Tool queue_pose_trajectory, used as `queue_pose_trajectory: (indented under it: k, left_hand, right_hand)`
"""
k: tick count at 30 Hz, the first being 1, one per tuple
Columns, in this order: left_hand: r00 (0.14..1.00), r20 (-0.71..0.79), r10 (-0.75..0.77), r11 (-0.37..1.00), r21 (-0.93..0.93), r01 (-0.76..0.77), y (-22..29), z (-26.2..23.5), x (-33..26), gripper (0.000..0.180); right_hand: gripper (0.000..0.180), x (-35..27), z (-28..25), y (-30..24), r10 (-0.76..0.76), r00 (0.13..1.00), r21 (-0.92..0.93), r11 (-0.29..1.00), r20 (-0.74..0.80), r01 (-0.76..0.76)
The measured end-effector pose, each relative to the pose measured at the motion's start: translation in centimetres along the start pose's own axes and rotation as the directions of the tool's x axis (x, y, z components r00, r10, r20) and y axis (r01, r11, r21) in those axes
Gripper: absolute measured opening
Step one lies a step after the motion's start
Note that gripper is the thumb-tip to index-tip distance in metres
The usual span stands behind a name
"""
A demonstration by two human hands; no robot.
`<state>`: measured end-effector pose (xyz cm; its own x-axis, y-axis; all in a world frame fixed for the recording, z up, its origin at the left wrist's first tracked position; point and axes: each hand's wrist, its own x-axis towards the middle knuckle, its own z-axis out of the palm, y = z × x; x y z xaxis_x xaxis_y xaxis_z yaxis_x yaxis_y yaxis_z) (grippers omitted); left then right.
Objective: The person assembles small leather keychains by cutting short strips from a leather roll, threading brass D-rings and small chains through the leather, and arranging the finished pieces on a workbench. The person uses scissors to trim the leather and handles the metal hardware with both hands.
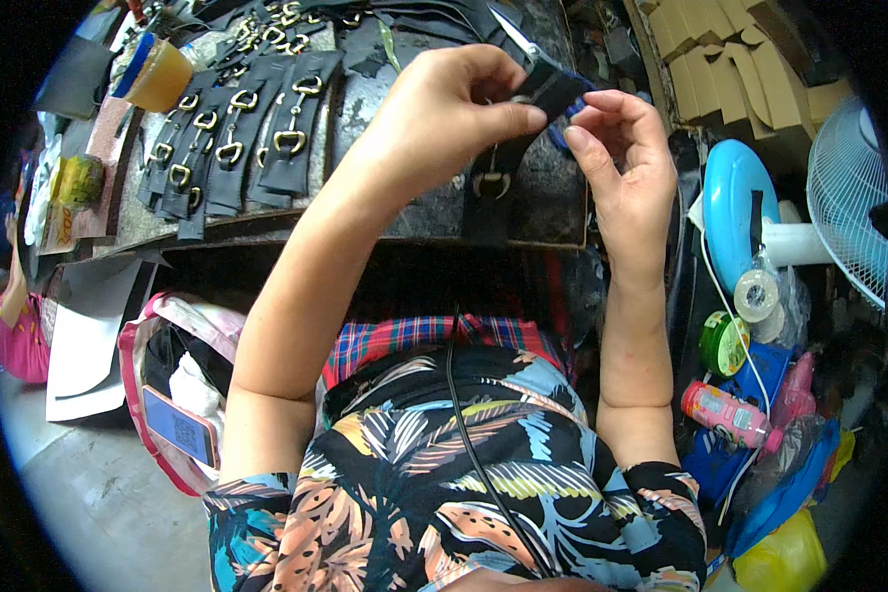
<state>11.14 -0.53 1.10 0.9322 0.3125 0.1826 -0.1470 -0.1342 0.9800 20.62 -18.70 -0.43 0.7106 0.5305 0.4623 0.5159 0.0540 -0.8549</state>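
Both hands meet above the dark tabletop [553, 212]: the left hand [444, 118] pinches the top of a black leather strap with a brass buckle [490, 183], the right hand [617, 148] fingering its upper end. The strap hangs lengthwise towards her, finished straps [257, 138] lying well left.

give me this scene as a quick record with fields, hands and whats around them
left hand: pinches the top of a black strap with buckle
right hand: fingertips on the same strap's upper end, by a small blue piece
workbench: dark, worn
finished pieces: row of black buckled straps at left
cup: orange drink, far left
right side: white fan, tape rolls
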Motion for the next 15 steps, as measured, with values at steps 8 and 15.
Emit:
queue_pose_trajectory:
  k: [8,15]
  left_hand:
    - [0.996,-0.039,-0.077,0.988,-0.137,0.071,-1.8,-0.6,1.0,0.027]
    - [0.994,-0.07,-0.08,0.896,-0.443,0.041,-1.9,-1.0,0.6,0.022]
  right_hand:
    - [0.017,4.3,3.2,0.4,0.172,0.979,0.132,0.974,0.113,-0.186]
    - [0.016,4.2,4.6,0.5,0.094,0.993,0.2,0.974,0.065,-0.105]
